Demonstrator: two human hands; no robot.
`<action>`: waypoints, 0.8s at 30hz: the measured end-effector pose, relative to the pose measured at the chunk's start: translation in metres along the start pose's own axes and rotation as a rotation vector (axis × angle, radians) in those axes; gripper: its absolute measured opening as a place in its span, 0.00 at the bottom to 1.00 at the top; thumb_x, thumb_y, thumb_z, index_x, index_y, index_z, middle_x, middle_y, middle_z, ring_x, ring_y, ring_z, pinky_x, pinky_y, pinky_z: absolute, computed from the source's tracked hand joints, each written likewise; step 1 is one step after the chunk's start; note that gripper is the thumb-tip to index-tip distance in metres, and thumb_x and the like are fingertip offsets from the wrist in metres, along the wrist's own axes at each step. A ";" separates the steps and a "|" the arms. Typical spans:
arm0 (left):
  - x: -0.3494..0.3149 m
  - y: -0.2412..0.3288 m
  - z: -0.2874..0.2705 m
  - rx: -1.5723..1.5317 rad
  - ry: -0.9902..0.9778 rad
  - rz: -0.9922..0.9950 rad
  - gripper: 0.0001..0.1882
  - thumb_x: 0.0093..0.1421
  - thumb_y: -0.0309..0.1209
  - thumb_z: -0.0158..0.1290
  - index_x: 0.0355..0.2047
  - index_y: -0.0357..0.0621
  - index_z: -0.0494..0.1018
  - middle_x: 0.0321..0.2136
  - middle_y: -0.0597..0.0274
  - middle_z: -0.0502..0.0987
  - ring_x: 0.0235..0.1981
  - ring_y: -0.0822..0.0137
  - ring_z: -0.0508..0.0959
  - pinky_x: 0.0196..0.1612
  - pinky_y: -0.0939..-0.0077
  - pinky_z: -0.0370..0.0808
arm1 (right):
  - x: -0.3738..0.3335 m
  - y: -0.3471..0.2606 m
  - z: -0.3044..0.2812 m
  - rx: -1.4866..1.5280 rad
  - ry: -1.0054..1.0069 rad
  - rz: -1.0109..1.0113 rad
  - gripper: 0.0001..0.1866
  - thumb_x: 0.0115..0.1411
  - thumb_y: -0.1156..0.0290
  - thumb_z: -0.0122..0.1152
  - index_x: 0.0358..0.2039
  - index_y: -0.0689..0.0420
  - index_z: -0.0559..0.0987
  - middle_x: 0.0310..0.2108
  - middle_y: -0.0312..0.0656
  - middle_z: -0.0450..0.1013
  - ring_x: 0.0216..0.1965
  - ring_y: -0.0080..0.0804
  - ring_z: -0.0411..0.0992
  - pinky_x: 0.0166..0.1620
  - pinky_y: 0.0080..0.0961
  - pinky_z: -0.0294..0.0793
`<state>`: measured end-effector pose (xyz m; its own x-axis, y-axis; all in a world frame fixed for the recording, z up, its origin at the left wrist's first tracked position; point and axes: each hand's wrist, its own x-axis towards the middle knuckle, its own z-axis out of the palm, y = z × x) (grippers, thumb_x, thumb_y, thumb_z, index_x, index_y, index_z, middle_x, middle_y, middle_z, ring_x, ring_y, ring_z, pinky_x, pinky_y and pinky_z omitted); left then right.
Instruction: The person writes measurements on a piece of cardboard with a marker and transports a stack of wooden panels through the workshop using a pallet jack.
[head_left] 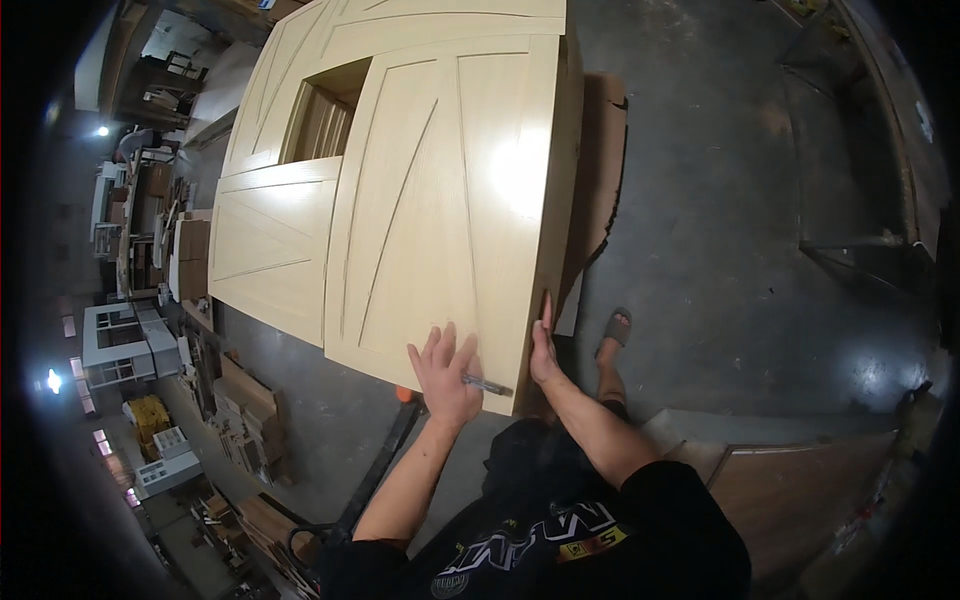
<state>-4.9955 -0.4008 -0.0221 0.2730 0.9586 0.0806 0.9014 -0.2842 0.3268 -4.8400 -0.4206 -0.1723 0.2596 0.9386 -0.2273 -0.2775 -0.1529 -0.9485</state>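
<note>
A large pale wooden cabinet fills the upper middle, its front panels cut with straight and slanting grooves. One square opening in it shows wood inside. On the near end of the long door panel rests my left hand, fingers stretched over the surface. A pen is held at its thumb, pointing right toward the corner. My right hand lies against the cabinet's right side face, close to that same corner. Its fingers are extended along the side and it holds nothing visible.
Cardboard sticks out along the cabinet's right side. A pallet jack handle slants below its near edge, with an orange part. Wood pieces and a white cabinet stand at left; a brown board lies at lower right.
</note>
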 end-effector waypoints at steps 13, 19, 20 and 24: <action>-0.007 -0.004 -0.005 0.002 0.015 -0.019 0.18 0.56 0.28 0.55 0.49 0.52 0.77 0.58 0.55 0.69 0.62 0.48 0.64 0.65 0.32 0.48 | -0.003 -0.045 -0.037 -0.176 0.105 0.009 0.31 0.74 0.54 0.32 0.69 0.61 0.53 0.72 0.46 0.45 0.72 0.38 0.42 0.71 0.32 0.39; 0.001 -0.003 -0.003 -0.018 0.057 0.023 0.20 0.55 0.30 0.56 0.50 0.55 0.75 0.57 0.56 0.68 0.61 0.46 0.64 0.63 0.29 0.50 | -0.002 -0.040 -0.017 0.089 -0.081 0.167 0.39 0.70 0.43 0.26 0.71 0.58 0.44 0.74 0.45 0.39 0.74 0.38 0.36 0.72 0.36 0.34; 0.000 -0.004 -0.005 -0.017 0.073 0.022 0.20 0.55 0.30 0.56 0.50 0.55 0.75 0.57 0.56 0.68 0.61 0.46 0.64 0.63 0.29 0.50 | 0.000 -0.042 -0.012 0.189 -0.134 0.201 0.41 0.70 0.40 0.25 0.72 0.57 0.42 0.74 0.44 0.37 0.74 0.38 0.36 0.72 0.37 0.33; -0.009 0.000 -0.010 -0.032 0.097 0.027 0.20 0.55 0.30 0.56 0.51 0.55 0.75 0.57 0.55 0.69 0.61 0.46 0.64 0.63 0.30 0.49 | 0.011 -0.064 -0.067 0.305 -0.020 0.342 0.43 0.67 0.34 0.26 0.71 0.54 0.49 0.71 0.46 0.50 0.71 0.39 0.48 0.69 0.41 0.43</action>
<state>-5.0012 -0.4098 -0.0137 0.2623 0.9481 0.1799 0.8824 -0.3111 0.3529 -4.7572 -0.4213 -0.1289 0.0890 0.8563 -0.5088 -0.6050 -0.3593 -0.7106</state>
